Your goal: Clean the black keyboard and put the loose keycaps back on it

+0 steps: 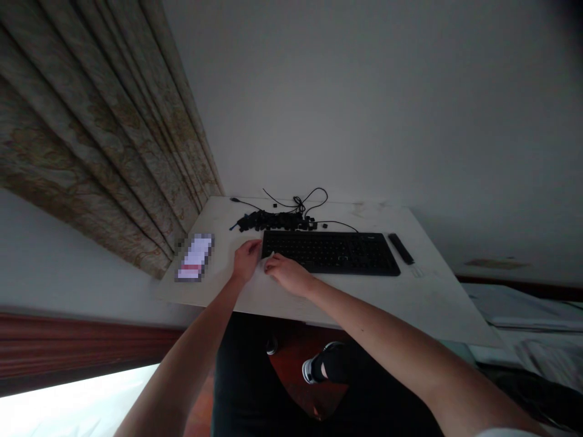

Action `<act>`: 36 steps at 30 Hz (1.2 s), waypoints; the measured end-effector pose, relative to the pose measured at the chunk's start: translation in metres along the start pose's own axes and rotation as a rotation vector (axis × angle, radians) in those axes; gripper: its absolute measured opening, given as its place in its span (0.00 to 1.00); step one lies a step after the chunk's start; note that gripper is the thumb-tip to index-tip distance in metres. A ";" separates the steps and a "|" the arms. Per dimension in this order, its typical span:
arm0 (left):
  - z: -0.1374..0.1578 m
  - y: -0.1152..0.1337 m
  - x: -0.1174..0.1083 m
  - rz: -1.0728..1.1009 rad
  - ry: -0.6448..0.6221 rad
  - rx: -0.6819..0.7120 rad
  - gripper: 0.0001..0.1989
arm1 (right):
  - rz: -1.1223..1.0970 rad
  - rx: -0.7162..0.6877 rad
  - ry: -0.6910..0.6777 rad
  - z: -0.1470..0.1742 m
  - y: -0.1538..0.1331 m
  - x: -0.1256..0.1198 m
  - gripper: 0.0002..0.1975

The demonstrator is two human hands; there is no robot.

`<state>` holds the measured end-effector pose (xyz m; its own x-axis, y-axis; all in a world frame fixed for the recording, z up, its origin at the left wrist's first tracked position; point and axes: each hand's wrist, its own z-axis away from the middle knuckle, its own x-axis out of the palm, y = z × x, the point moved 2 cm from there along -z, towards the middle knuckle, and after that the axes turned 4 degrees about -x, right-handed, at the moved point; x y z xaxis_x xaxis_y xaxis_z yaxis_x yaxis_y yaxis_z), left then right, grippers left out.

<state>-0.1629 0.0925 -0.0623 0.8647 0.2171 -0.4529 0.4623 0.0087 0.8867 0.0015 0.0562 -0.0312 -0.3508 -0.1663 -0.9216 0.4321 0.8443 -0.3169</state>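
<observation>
A black keyboard (330, 252) lies on the white table, its key bed dark and apparently stripped of most keycaps. At its left end, my left hand (247, 258) has curled fingers against the edge. My right hand (288, 273) is closed over the front left corner, pinching a small white cloth or tissue (265, 261). Its fingertips hide part of that corner. Behind the keyboard lies a heap of loose black keycaps (273, 220), with a small blue-tipped item (234, 227) at its left end.
A thin black cable (314, 200) loops behind the keycaps. A phone with a lit, blurred screen (197, 257) lies at the left table edge. On the right rests a narrow black bar (401, 248). A curtain (113, 115) hangs at left; a wall (364, 103) stands behind the table (423, 303).
</observation>
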 end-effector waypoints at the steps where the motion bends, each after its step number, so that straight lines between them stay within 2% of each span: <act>1: 0.000 0.000 0.001 -0.009 -0.014 0.005 0.13 | 0.000 0.001 -0.017 0.005 0.003 -0.002 0.11; 4: 0.000 0.001 0.004 -0.047 -0.025 0.031 0.12 | -0.028 0.040 -0.001 0.017 0.019 -0.014 0.13; 7: 0.000 0.002 0.007 -0.068 0.004 0.044 0.13 | -0.050 0.179 0.151 0.014 0.039 -0.025 0.18; 10: 0.001 0.002 0.007 -0.056 0.028 0.033 0.15 | -0.064 0.273 0.270 -0.006 0.049 -0.024 0.21; 12: 0.002 0.001 0.006 -0.048 0.049 0.024 0.20 | -0.070 0.243 0.250 -0.025 0.047 -0.017 0.21; 16: 0.003 0.000 0.003 -0.047 0.065 0.024 0.26 | -0.029 0.138 0.102 -0.048 0.038 -0.005 0.17; 21: 0.003 0.001 0.004 -0.068 0.076 0.057 0.24 | 0.065 0.165 0.008 -0.029 0.047 -0.013 0.18; 25: 0.002 0.005 0.007 -0.141 0.009 0.076 0.17 | 0.113 0.200 -0.055 -0.008 0.058 -0.028 0.19; 27: 0.001 0.006 0.008 -0.175 -0.006 0.078 0.16 | 0.120 0.213 -0.061 -0.008 0.057 -0.032 0.18; 32: 0.001 0.007 0.007 -0.246 -0.021 0.087 0.12 | 0.083 0.179 0.046 -0.032 0.040 -0.023 0.21; 36: 0.001 0.006 0.006 -0.226 -0.028 0.071 0.10 | 0.147 0.162 0.001 -0.037 0.033 -0.014 0.17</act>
<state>-0.1547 0.0928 -0.0593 0.7422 0.1905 -0.6426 0.6566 -0.0148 0.7541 -0.0096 0.1052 -0.0206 -0.2746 -0.0471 -0.9604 0.6063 0.7668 -0.2110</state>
